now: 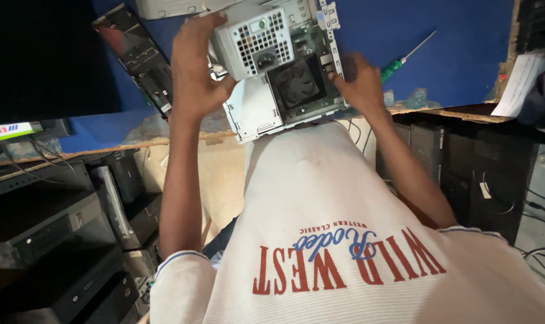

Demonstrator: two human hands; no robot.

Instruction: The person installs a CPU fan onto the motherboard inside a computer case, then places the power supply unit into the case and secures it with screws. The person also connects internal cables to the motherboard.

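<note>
A small opened desktop computer chassis (254,114) lies on the blue tabletop (464,54), at its near edge in front of my chest. A black cooling fan (296,84) sits in its middle. My left hand (194,66) grips the left side of the grey perforated power supply box (254,39), which is tilted up out of the chassis. My right hand (359,81) holds the right edge of the chassis next to the fan. A green-handled screwdriver (395,66) lies on the table just beyond my right hand.
A black case panel (140,60) lies on the table at the left. Several computer cases (50,234) are stacked under the table on the left, and dark tower cases (482,174) stand on the right. White paper (518,84) hangs at the worn right edge.
</note>
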